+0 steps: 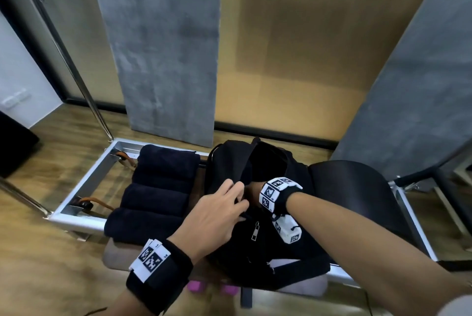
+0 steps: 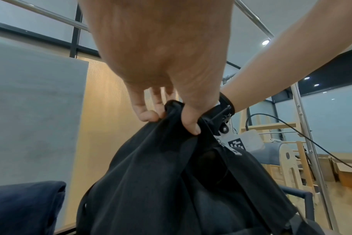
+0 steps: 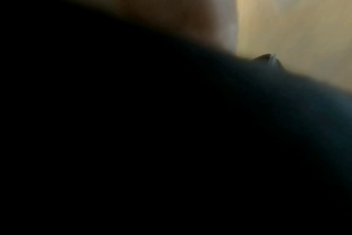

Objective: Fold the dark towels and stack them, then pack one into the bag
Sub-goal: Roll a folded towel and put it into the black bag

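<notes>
Pinching the black fabric backpack's rim, left hand holds it agape; right hand is buried inside, grip unseen. Packing underway, likely; four folded dark towels lie beside.

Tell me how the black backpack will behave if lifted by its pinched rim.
Probably floppy: the backpack drapes in folds below the left hand pinching its rim. It likely sags rather than standing open. Its weight cannot be judged.
</notes>
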